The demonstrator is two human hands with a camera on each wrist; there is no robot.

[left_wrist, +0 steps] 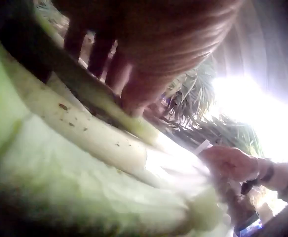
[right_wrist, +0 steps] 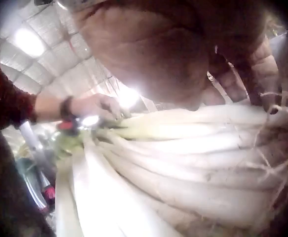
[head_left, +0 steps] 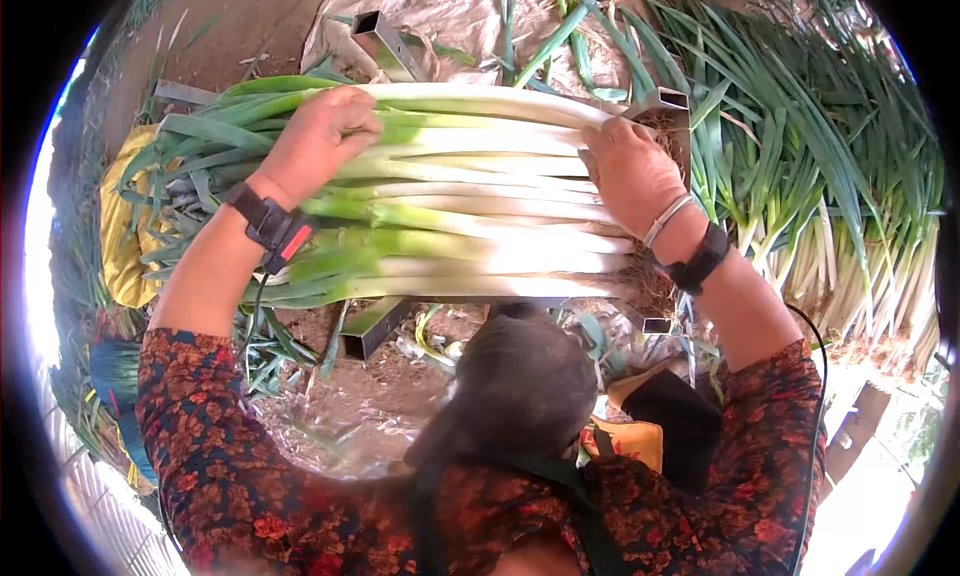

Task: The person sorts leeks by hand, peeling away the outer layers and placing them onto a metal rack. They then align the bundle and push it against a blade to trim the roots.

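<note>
A row of leeks (head_left: 480,216) lies side by side across a metal frame (head_left: 388,48), white shanks and roots to the right, green leaves to the left. My left hand (head_left: 320,141) grips the farthest leek (head_left: 470,100) where green turns to white, fingers curled over its far side. At the root end of that same leek, my right hand (head_left: 637,176) holds the white shank. In the left wrist view the fingers (left_wrist: 134,94) bend down over a stalk. The right wrist view shows the palm (right_wrist: 149,54) close above the white shanks, with thin roots beside the fingers.
A large heap of leeks (head_left: 820,146) is piled on the right. Yellow sacking (head_left: 125,216) lies under the leaves at left. Square tube ends (head_left: 370,331) of the frame stick out toward me. Loose leaves (head_left: 275,361) and a pale sheet (head_left: 440,16) are on the ground.
</note>
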